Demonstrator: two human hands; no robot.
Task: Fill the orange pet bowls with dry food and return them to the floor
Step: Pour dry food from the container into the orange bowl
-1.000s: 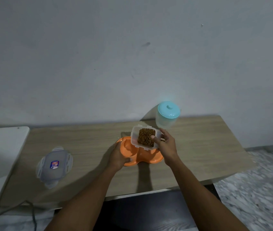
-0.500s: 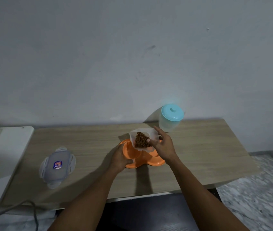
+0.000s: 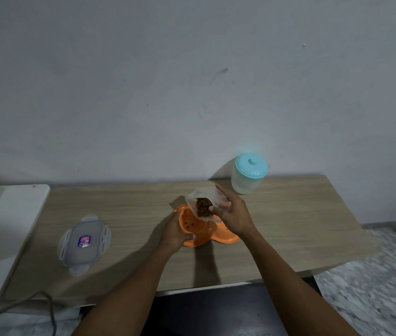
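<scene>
Head view: right hand (image 3: 233, 214) grips the tilted kibble container (image 3: 204, 202) over the orange double bowl (image 3: 206, 229), hiding its right well; left hand (image 3: 175, 231) clasps the bowl's left rim. Container lid (image 3: 84, 242) lies well left, teal-lidded jar (image 3: 249, 173) behind-right.

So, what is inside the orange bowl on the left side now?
A few brown kibble pieces lie in the left cup of the orange bowl. The tilted clear container in the right hand covers the right cup, so its content is hidden.
</scene>
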